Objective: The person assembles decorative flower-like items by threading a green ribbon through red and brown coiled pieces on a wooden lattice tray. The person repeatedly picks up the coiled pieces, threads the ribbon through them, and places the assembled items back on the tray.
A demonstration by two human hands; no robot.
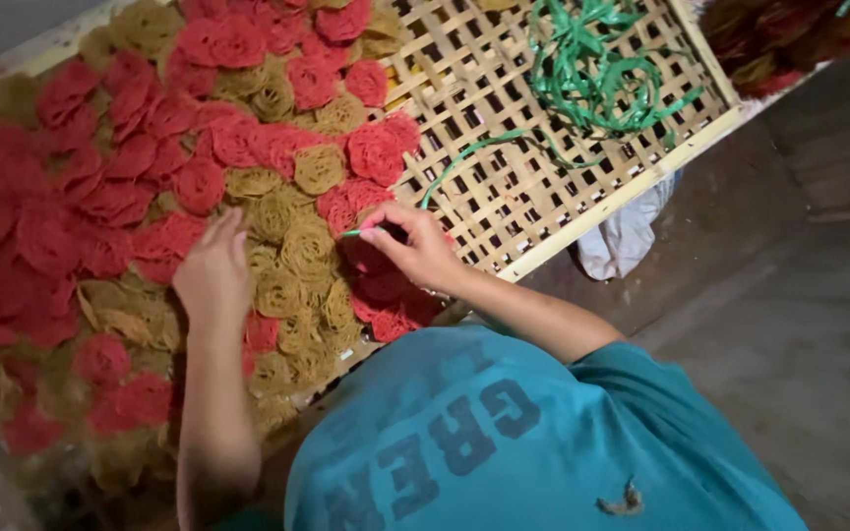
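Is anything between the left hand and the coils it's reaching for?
Nothing visible. The left hand already rests flat on the red and tan coils; the right hand, pinching a green strip, is beside it, not across it.

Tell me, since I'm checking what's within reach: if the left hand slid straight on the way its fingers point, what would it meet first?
The left hand lies on the coils, fingers pointing up the tray. Going straight on, it would likely meet the red noodle coil just past its fingertips; depth is hard to judge.
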